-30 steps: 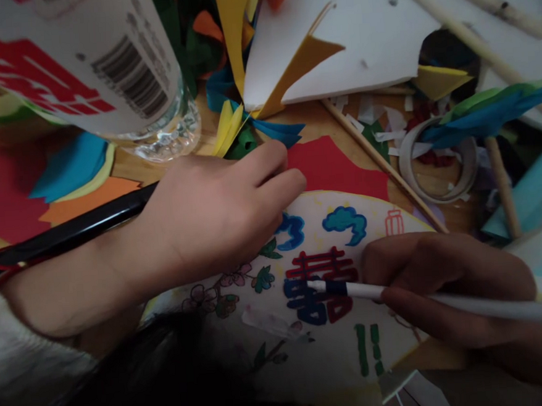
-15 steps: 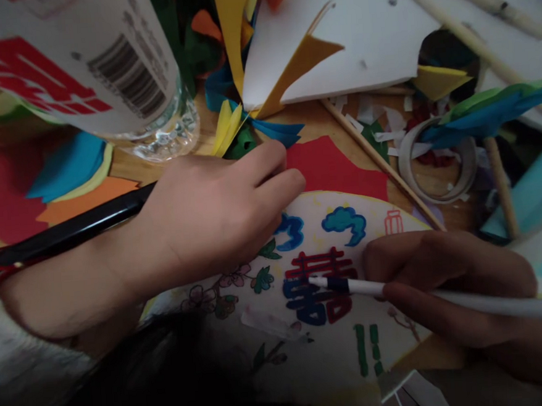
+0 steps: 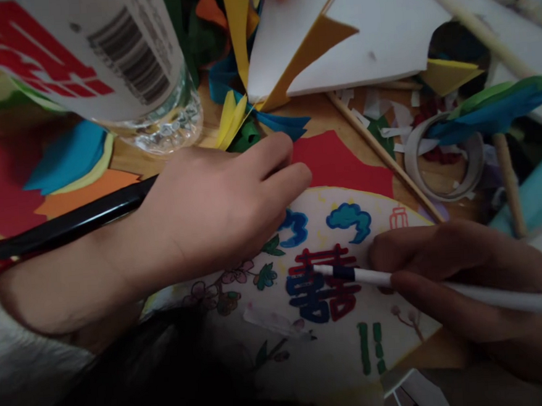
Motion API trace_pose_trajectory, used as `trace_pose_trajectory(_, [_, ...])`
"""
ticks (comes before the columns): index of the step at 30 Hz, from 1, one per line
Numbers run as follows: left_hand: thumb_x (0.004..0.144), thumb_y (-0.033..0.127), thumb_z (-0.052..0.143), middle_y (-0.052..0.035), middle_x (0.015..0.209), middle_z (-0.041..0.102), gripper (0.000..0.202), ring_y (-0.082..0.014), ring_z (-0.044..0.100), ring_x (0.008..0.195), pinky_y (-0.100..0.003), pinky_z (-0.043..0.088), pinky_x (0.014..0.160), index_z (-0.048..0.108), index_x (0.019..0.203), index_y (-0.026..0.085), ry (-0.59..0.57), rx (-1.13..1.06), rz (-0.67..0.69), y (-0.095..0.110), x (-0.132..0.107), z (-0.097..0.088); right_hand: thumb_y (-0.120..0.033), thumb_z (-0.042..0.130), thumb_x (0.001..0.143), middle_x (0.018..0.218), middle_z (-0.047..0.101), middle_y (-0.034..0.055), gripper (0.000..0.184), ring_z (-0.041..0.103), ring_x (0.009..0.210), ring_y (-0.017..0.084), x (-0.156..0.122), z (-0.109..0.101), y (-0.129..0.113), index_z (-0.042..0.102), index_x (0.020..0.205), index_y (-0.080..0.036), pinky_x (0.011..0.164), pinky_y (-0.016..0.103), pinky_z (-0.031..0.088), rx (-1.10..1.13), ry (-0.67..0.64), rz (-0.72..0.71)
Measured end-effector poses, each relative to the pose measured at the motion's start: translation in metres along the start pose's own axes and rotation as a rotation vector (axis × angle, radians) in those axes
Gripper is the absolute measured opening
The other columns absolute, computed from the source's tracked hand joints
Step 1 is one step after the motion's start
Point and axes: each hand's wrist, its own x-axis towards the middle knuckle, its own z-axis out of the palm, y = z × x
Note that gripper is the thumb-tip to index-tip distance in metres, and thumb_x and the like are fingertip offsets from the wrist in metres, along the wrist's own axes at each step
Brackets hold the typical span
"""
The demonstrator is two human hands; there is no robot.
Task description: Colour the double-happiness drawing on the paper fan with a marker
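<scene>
Pen (image 3: 371, 277) in right hand (image 3: 465, 270), pinched between thumb and fingers, white with a dark blue band. Tip lies at the double symbol (image 3: 323, 292), mid-sheet; cannot tell whether it touches. Symbol part red, part blue, the blue at lower left.

Sheet (image 3: 328, 360) lies on the table (image 3: 133, 160) beneath both hands, its upper edge curved. Blue clouds (image 3: 349, 221) above the symbol, flowers (image 3: 203, 294) to its left, green strokes (image 3: 365, 348) below.

Left hand (image 3: 229, 200) over the sheet's upper left, fingers curled and pressed together; tips hidden, so cannot tell whether they grip anything. Black rod (image 3: 77, 219) runs behind that wrist.

Beyond: bottle (image 3: 127, 71) upright near left hand; red paper (image 3: 347, 163) along the sheet's upper edge; thin stick (image 3: 379, 150) slanting between red paper and tape roll (image 3: 412, 162).
</scene>
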Motion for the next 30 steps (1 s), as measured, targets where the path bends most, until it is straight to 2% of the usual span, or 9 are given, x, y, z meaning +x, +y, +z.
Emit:
trace_pose_trajectory(6, [0.087, 0.022, 0.036, -0.0033, 0.098, 0.062, 0.027, -0.0215, 0.062, 0.071, -0.028, 0.028, 0.043, 0.059, 0.102, 0.019, 0.092, -0.073, 0.021, -0.001, 0.002, 0.006, -0.008, 0.055, 0.080, 0.058, 0.055, -0.0049, 0.023, 0.055, 0.051, 0.009, 0.003, -0.003, 0.014, 0.040, 0.067, -0.021, 0.043, 0.021, 0.041, 0.102, -0.120, -0.157])
trace_pose_trajectory(9, [0.087, 0.023, 0.038, -0.0039, 0.098, 0.062, 0.027, -0.0222, 0.063, 0.074, -0.029, 0.031, 0.043, 0.059, 0.103, 0.019, 0.084, -0.081, 0.023, -0.002, 0.001, 0.005, -0.010, 0.056, 0.080, 0.062, 0.059, -0.0038, 0.022, 0.055, 0.050, 0.009, 0.005, -0.003, 0.014, 0.041, 0.069, -0.022, 0.042, 0.022, 0.040, 0.081, -0.063, -0.157])
trace_pose_trajectory(14, [0.088, 0.022, 0.032, -0.0032, 0.101, 0.060, 0.031, -0.0214, 0.063, 0.081, -0.025, 0.031, 0.048, 0.056, 0.107, 0.019, 0.051, -0.044, 0.007, -0.001, 0.000, 0.002, -0.013, 0.054, 0.082, 0.058, 0.057, -0.0038, 0.022, 0.053, 0.047, 0.009, 0.004, -0.004, 0.012, 0.041, 0.066, -0.022, 0.039, 0.022, 0.040, 0.035, -0.105, -0.143])
trace_pose_trajectory(17, [0.089, 0.023, 0.031, -0.0029, 0.101, 0.060, 0.032, -0.0203, 0.063, 0.080, -0.025, 0.030, 0.048, 0.056, 0.108, 0.019, 0.043, -0.031, 0.000, -0.001, 0.000, 0.002, -0.017, 0.056, 0.083, 0.062, 0.062, -0.0029, 0.020, 0.054, 0.045, 0.009, 0.003, -0.004, 0.013, 0.043, 0.068, -0.023, 0.034, 0.023, 0.037, -0.009, -0.035, -0.175])
trace_pose_trajectory(19, [0.089, 0.024, 0.032, -0.0035, 0.101, 0.061, 0.030, -0.0213, 0.063, 0.079, -0.026, 0.029, 0.047, 0.056, 0.107, 0.020, 0.051, -0.037, 0.011, -0.001, 0.000, 0.002, -0.016, 0.056, 0.082, 0.063, 0.063, -0.0027, 0.020, 0.055, 0.046, 0.009, 0.003, -0.004, 0.015, 0.043, 0.068, -0.023, 0.036, 0.023, 0.039, -0.034, -0.040, -0.183])
trace_pose_trajectory(22, [0.089, 0.024, 0.034, -0.0030, 0.102, 0.062, 0.028, -0.0213, 0.063, 0.079, -0.027, 0.030, 0.046, 0.056, 0.105, 0.021, 0.039, -0.046, 0.014, -0.001, 0.001, 0.003, -0.012, 0.055, 0.081, 0.056, 0.056, -0.0046, 0.022, 0.056, 0.049, 0.009, 0.004, -0.004, 0.016, 0.041, 0.067, -0.022, 0.041, 0.021, 0.042, 0.017, -0.100, -0.195])
trace_pose_trajectory(26, [0.089, 0.024, 0.035, -0.0023, 0.102, 0.063, 0.027, -0.0216, 0.063, 0.077, -0.029, 0.032, 0.045, 0.058, 0.104, 0.021, 0.029, -0.047, 0.010, -0.002, 0.002, 0.002, -0.014, 0.056, 0.081, 0.061, 0.058, -0.0045, 0.023, 0.054, 0.048, 0.008, 0.005, -0.004, 0.017, 0.039, 0.069, -0.022, 0.039, 0.021, 0.040, 0.034, -0.046, -0.145])
trace_pose_trajectory(30, [0.087, 0.024, 0.037, -0.0030, 0.101, 0.063, 0.027, -0.0221, 0.064, 0.076, -0.030, 0.033, 0.043, 0.059, 0.104, 0.020, 0.048, -0.056, 0.027, -0.002, 0.002, 0.002, -0.015, 0.055, 0.082, 0.058, 0.056, -0.0051, 0.024, 0.054, 0.049, 0.008, 0.003, -0.001, 0.011, 0.039, 0.066, -0.022, 0.042, 0.022, 0.041, 0.045, -0.070, -0.113])
